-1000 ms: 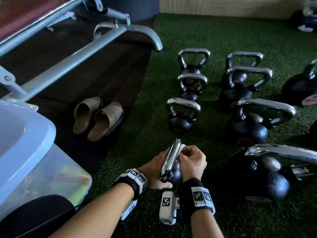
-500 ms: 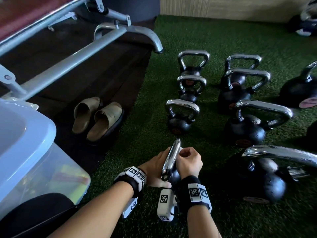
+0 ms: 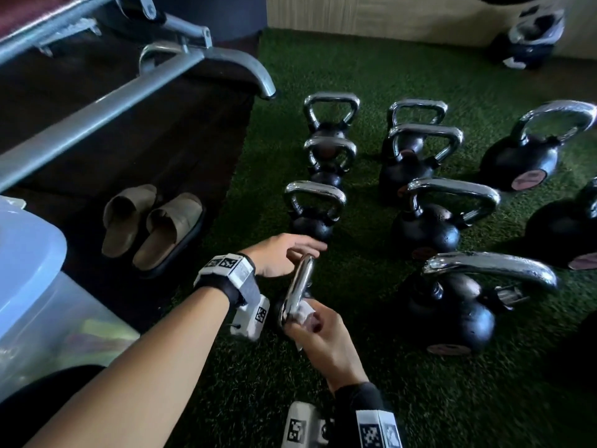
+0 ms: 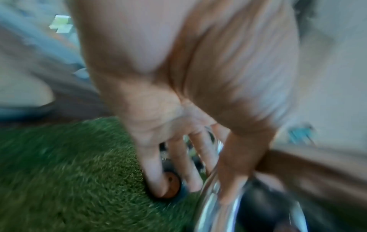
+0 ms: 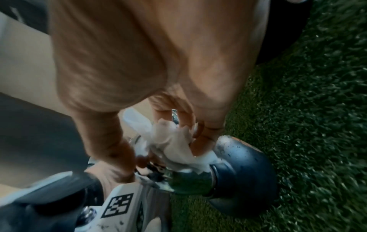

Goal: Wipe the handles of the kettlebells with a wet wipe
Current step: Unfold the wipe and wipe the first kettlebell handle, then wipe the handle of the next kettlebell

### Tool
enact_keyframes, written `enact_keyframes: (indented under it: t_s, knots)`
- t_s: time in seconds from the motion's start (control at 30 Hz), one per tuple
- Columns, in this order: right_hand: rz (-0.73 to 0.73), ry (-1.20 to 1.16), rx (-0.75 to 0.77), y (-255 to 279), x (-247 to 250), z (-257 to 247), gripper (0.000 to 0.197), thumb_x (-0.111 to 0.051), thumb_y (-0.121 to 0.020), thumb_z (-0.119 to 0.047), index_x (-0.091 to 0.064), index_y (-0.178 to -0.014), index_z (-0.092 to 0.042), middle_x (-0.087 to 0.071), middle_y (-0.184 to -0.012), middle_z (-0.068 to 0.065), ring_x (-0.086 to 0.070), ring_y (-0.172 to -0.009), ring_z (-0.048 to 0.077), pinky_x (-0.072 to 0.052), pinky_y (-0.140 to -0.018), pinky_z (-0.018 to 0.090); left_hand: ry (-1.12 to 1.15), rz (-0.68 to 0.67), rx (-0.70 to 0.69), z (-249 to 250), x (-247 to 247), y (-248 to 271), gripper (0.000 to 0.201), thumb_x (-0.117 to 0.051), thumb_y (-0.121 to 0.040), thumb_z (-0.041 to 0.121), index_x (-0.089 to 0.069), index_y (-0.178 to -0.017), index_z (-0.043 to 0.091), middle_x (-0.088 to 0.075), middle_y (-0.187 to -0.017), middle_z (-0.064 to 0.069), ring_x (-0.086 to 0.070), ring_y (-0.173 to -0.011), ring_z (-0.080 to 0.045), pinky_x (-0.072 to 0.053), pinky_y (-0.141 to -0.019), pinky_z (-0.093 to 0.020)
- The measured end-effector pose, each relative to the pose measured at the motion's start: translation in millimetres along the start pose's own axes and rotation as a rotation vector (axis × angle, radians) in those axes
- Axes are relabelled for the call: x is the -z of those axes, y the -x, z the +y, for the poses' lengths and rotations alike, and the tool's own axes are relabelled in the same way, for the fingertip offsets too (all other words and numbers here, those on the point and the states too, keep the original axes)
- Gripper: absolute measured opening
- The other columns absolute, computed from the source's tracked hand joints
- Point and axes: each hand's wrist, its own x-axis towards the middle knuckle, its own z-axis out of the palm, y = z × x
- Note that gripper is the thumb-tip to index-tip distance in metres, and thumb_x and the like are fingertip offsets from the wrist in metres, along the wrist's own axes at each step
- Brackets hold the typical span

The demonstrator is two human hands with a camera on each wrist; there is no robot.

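Kettlebell with a small black iron ball and a polished chrome loop handle [image 3: 298,287] sits on green artificial turf [image 3: 371,367], nearest the person, at the front of a row of similar kettlebells [image 3: 318,205]. Its handle is seen edge-on from the head camera.

Right hand [image 3: 323,337] has its fingers curled around a crumpled white wet wipe [image 3: 303,313], pressing it against the lower part of the handle, close to where the handle meets the ball. From the right wrist camera the wipe [image 5: 174,144] is bunched around the chrome just above the dark ball [image 5: 244,169].

Left hand [image 3: 281,257] reaches over the top of the handle with fingers fairly straight and spread; the blurred left wrist view shows the thumb lying along the chrome [image 4: 220,196], steadying rather than gripping.

By its look, the kettlebell is dense and rigid, small enough to tip with one hand, yet liable to roll on its round base. Polished chrome will likely be slick, more so once wet. Best hold is probably the top of the loop, leaving the sides free for wiping.

To the left lie a pair of tan slippers [image 3: 151,221], a metal bench frame [image 3: 129,92] and a translucent plastic storage bin [image 3: 32,270].
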Motion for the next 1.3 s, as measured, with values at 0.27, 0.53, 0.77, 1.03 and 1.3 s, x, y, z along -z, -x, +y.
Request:
enact_keyframes:
  t_s: [0.27,0.53,0.77,1.03,1.3]
  knots:
    - [0.310,0.360,0.222,-2.6,-11.3,13.0,0.030,-0.091,-0.071,-0.037,-0.079,-0.093,-0.020,-0.069,-0.085,-0.012,-0.060,-0.076,-0.003,-0.043,-0.062,0.008,-0.137,0.189,-0.077,-15.9,-4.1,15.6,0.071,-0.048,-0.086,-0.017,-0.069,-0.110,0.047,-0.072,-0.112,0.015,-0.069,-0.086,0.003,-0.060,-0.078,-0.029]
    - [0.391,0.457,0.403,-20.5,28.4,12.2,0.026,-0.081,-0.083,-0.014,-0.080,-0.108,-0.019,-0.075,-0.103,-0.010,-0.068,-0.090,-0.008,-0.056,-0.079,0.016,-0.095,0.404,0.077,-50.3,18.9,48.6,0.035,-0.095,-0.065,0.034,-0.074,-0.091,0.043,-0.077,-0.088,0.022,-0.072,-0.087,0.003,-0.060,-0.086,-0.030]
    - [0.380,0.507,0.338,-46.1,70.8,18.8,0.029,-0.078,-0.089,-0.013,-0.077,-0.119,-0.012,-0.070,-0.104,-0.015,-0.057,-0.097,-0.026,-0.039,-0.082,-0.004,-0.075,0.348,0.191,-35.8,14.7,51.1,0.038,-0.099,-0.056,0.042,-0.072,-0.080,0.034,-0.076,-0.080,0.014,-0.070,-0.080,-0.001,-0.049,-0.067,-0.020]
    - [0.319,0.145,0.093,-39.7,99.8,-28.7,0.028,-0.085,-0.081,-0.025,-0.082,-0.109,-0.027,-0.080,-0.099,-0.013,-0.073,-0.097,0.000,-0.058,-0.090,0.025,-0.236,0.056,0.314,-21.7,38.7,48.7,0.054,-0.080,-0.074,-0.004,-0.073,-0.108,0.037,-0.074,-0.100,0.013,-0.068,-0.092,-0.004,-0.058,-0.080,-0.023]
    - [0.184,-0.489,0.129,-99.7,121.5,-99.1,0.021,-0.057,-0.094,0.006,-0.076,-0.100,0.004,-0.078,-0.103,0.016,-0.072,-0.099,0.030,-0.056,-0.091,0.041,-0.126,0.050,0.351,-0.8,93.6,11.5,0.036,-0.083,-0.086,0.017,-0.070,-0.115,0.035,-0.075,-0.107,0.010,-0.071,-0.101,-0.008,-0.056,-0.088,-0.027]
